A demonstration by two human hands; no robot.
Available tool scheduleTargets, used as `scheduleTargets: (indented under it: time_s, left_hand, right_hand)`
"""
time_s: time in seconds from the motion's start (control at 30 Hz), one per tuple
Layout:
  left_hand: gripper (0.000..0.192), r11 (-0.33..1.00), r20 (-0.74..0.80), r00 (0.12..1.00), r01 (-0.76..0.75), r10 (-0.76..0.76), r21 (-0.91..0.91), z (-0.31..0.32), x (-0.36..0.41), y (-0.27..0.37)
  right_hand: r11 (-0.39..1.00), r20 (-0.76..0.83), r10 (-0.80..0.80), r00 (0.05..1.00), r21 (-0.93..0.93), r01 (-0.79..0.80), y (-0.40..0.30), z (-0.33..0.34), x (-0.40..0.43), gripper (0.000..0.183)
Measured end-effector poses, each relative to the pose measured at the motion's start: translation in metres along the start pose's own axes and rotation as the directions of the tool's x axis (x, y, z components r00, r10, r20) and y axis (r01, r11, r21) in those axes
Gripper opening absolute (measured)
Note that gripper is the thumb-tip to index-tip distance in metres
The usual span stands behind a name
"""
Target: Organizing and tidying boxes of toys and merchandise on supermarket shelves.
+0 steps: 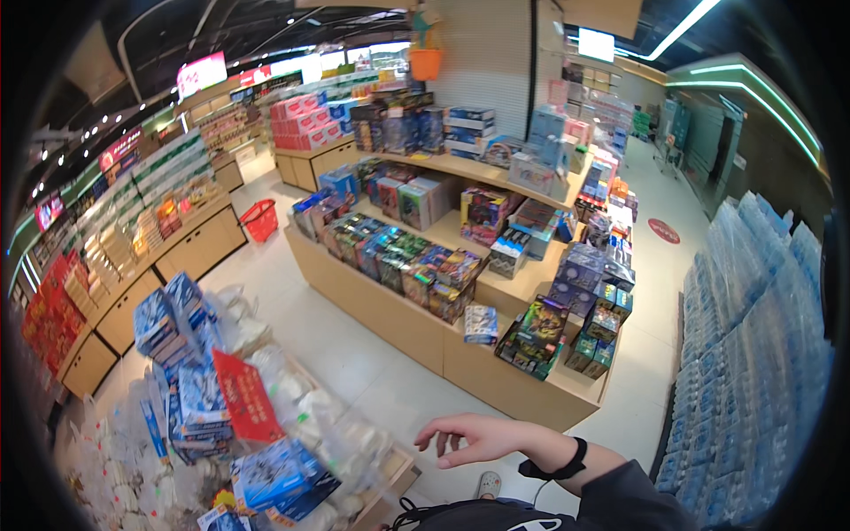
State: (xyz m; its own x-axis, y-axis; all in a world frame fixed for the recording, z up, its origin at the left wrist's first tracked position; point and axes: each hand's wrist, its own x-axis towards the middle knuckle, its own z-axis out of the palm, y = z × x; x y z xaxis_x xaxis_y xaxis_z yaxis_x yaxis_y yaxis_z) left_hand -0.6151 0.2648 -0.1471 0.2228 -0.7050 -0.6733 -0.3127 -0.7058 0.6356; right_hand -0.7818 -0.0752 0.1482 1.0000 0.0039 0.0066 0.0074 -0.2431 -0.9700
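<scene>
My right hand (470, 439) is held out over the aisle floor with its fingers apart and bent, holding nothing; a black band (561, 462) circles the wrist. My left hand is out of view. Left of the right hand, a wooden bin (392, 484) holds plastic-bagged white goods (325, 415). On them lie a blue toy box (282, 474), a red sign (247, 397) with writing and stacked blue boxes (199, 398). Beyond the hand stands a wooden display stand (398, 325) with rows of colourful boxes (398, 255). A small white-and-blue box (481, 324) rests at its near edge.
Plastic-wrapped bottle packs (744, 372) are stacked high on the right. A red shopping basket (259, 220) sits on the floor beside the left counter (192, 245). An orange bucket (425, 64) hangs by the pillar (481, 66). My shoe (489, 484) shows below the hand.
</scene>
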Motion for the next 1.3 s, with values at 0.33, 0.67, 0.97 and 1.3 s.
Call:
scheduleTargets:
  time_s: [0.33,0.67,0.97,1.3]
  left_hand:
    - [0.064,0.627,0.090,0.867,-0.421,0.489,0.655,-0.027,0.131,0.370]
    - [0.050,0.418,0.049,0.797,-0.367,0.602,0.831,-0.124,0.284,0.619]
    - [0.056,0.274,-0.011,0.691,-0.272,0.722,0.922,-0.252,0.447,0.790]
    - [0.053,0.082,0.036,0.432,-0.252,0.901,0.964,-0.312,0.593,0.976]
  right_hand:
    - [0.985,-0.464,0.084,0.882,0.174,-0.002,0.047,-0.089,-0.178,0.040]
    - [0.924,-0.770,0.297,0.564,0.381,0.034,0.092,-0.119,-0.216,0.040]
    - [0.838,-0.839,0.531,0.120,0.541,0.076,0.159,-0.157,-0.163,0.043]
    - [0.817,-0.830,0.554,0.073,0.558,0.144,0.156,-0.193,-0.092,0.046]
